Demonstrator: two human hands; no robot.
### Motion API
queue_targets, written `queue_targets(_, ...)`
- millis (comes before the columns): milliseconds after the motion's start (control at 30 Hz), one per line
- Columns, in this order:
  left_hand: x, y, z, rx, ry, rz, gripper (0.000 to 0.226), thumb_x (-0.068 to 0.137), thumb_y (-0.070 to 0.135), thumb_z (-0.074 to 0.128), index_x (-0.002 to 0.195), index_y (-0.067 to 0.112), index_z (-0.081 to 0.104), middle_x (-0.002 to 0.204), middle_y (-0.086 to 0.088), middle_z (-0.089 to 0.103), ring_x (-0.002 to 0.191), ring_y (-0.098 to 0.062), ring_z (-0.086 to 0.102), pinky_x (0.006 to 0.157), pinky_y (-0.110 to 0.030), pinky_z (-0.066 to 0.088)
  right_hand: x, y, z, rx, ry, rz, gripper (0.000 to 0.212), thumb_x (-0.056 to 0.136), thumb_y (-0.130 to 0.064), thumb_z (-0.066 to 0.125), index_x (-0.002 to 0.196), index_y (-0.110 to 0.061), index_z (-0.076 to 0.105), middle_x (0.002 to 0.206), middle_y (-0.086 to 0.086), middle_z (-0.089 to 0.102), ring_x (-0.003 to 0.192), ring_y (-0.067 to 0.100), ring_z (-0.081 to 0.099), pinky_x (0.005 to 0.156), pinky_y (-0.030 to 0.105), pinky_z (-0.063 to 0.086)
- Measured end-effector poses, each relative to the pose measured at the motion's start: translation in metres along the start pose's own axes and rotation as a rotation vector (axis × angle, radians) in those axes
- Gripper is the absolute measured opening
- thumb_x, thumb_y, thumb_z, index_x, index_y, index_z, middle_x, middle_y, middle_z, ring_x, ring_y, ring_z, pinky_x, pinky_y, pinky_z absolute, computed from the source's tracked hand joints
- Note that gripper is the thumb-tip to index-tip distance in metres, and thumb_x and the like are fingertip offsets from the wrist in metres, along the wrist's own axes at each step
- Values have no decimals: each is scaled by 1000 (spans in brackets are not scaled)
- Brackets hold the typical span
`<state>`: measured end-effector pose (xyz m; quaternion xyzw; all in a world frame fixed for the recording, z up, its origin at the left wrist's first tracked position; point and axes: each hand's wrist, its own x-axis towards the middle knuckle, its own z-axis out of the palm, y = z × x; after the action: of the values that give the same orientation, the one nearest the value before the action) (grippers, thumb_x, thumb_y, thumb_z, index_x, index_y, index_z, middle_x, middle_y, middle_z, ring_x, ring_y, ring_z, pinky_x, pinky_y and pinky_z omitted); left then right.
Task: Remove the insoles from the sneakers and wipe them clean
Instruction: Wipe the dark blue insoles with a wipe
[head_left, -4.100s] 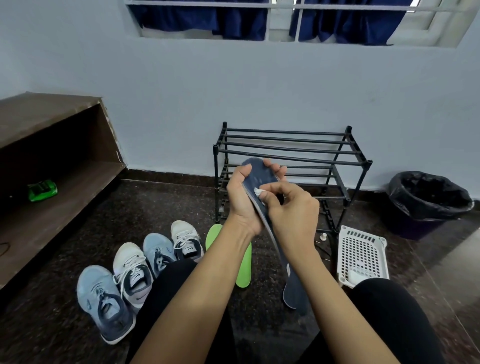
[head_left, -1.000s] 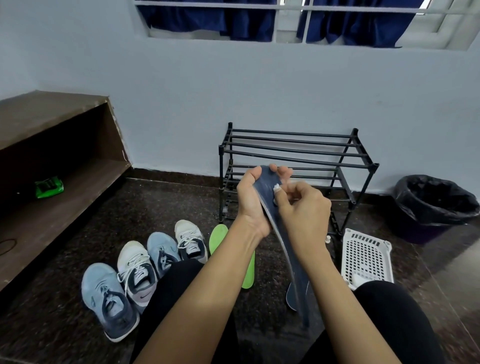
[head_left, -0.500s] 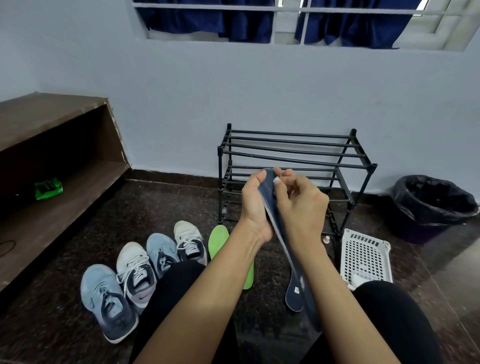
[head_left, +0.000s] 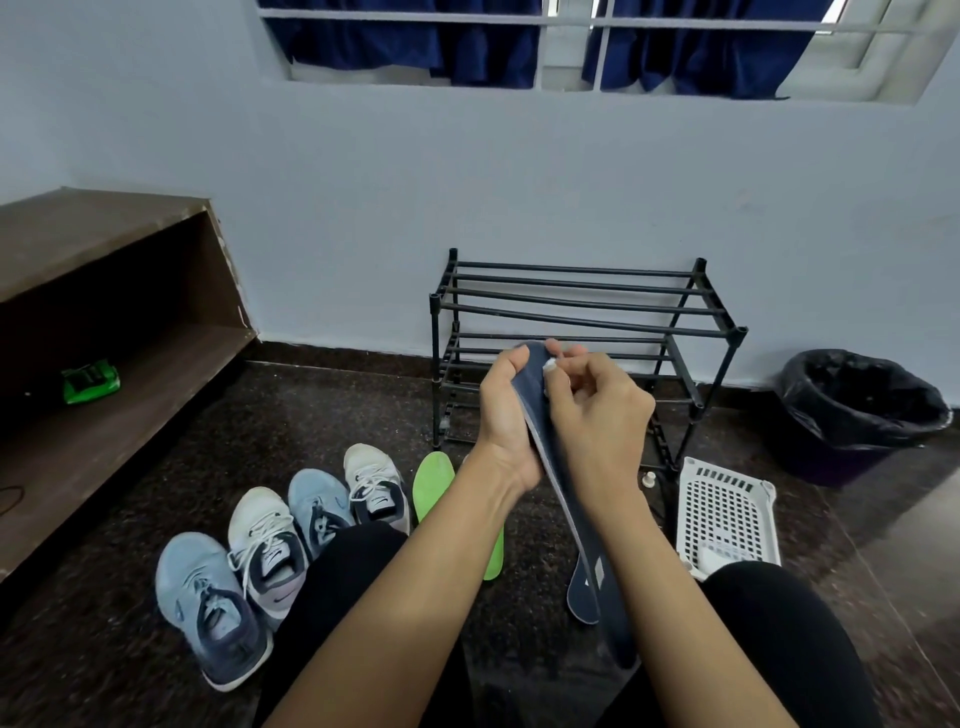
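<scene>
My left hand (head_left: 506, 415) grips the toe end of a dark blue insole (head_left: 558, 467), held on edge in front of me. My right hand (head_left: 597, 421) pinches a small white wipe (head_left: 549, 366) against the insole near its tip. A second dark insole (head_left: 584, 592) lies on the floor below, partly behind my right forearm. A green insole (head_left: 434, 483) lies on the floor beside the sneakers. Several sneakers stand in a row at the left: two blue ones (head_left: 208, 608) (head_left: 317, 506) and two white ones (head_left: 267, 551) (head_left: 374, 486).
A black metal shoe rack (head_left: 571, 301) stands against the wall ahead. A white perforated basket (head_left: 727, 509) sits right of my hands, a black-lined bin (head_left: 857, 410) farther right. A brown wooden shelf (head_left: 104, 364) with a green packet (head_left: 91, 382) is at the left.
My right hand with the wipe has worked up along the insole to its tip. The insole has turned more edge-on, and my left hand has kept its hold.
</scene>
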<state>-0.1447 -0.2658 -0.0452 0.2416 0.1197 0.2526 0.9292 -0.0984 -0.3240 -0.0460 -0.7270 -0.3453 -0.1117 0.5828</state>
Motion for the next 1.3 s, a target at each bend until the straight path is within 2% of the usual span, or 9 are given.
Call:
queue_targets(100, -3, 0, 1, -2, 9, -19, 36, 97, 38, 36, 108, 12, 59, 90, -5, 69, 74, -19, 70, 66, -26, 58, 3, -2, 1, -15, -11, -14, 5, 84, -13, 67, 80, -11, 68, 90, -6, 73, 61, 7, 59, 66, 11, 45)
queue_targets(200, 0, 4, 1, -75, -15, -36, 33, 94, 35, 38, 106, 11, 56, 92, -6, 65, 82, -20, 66, 73, -29, 58, 3, -2, -6, -74, -87, 41, 6, 84, -19, 67, 78, -17, 68, 72, -4, 69, 60, 8, 57, 67, 27, 48)
queue_targets(333, 10, 12, 0, -209, -85, 72, 20, 84, 27, 46, 88, 8, 52, 82, -8, 62, 88, -20, 61, 102, -36, 45, -3, -2, -15, -130, -243, 105, 13, 83, -24, 68, 71, -20, 67, 57, -9, 62, 59, 10, 59, 66, 29, 48)
queue_targets(467, 13, 19, 2, -272, -117, 144, 18, 82, 23, 46, 86, 7, 53, 76, -8, 62, 76, -21, 66, 105, -38, 43, -9, -1, -14, -105, -230, 113, 9, 82, -25, 70, 75, -21, 70, 61, -8, 65, 61, 7, 61, 68, 27, 50)
queue_targets(567, 13, 17, 0, -252, -109, 148, 21, 89, 25, 41, 85, 7, 53, 79, -8, 61, 85, -21, 62, 107, -38, 42, -10, 0, -8, -59, -148, 96, 7, 82, -25, 70, 76, -21, 70, 63, -9, 65, 60, 8, 60, 67, 27, 48)
queue_targets(867, 5, 7, -7, -92, -132, 49, 22, 83, 32, 45, 91, 14, 54, 99, -6, 63, 101, -21, 62, 81, -30, 57, -3, 1, 8, -126, 55, -86, 4, 81, -14, 69, 82, -17, 72, 74, 1, 68, 59, 16, 58, 61, 29, 47)
queue_targets(1000, 8, 15, -12, -107, -125, 58, 32, 78, 34, 49, 100, 11, 52, 98, -7, 65, 102, -22, 65, 81, -33, 58, -4, -6, 0, -30, -147, 20, 5, 82, -17, 70, 80, -21, 73, 65, -7, 67, 57, 7, 59, 65, 20, 46)
queue_targets(1167, 12, 24, -7, -265, -153, 107, 20, 81, 24, 47, 85, 6, 54, 83, -7, 57, 84, -20, 60, 100, -37, 49, -13, -15, -14, 89, -397, 157, 4, 80, -22, 73, 77, -24, 75, 61, -6, 66, 51, 1, 50, 54, 11, 39)
queue_targets(1300, 13, 26, -4, -261, -180, 115, 21, 83, 24, 46, 88, 6, 54, 81, -8, 62, 83, -21, 64, 103, -38, 47, -15, -18, -19, 160, -398, 171, 7, 79, -20, 74, 75, -25, 75, 60, -8, 66, 50, 0, 50, 53, 11, 39)
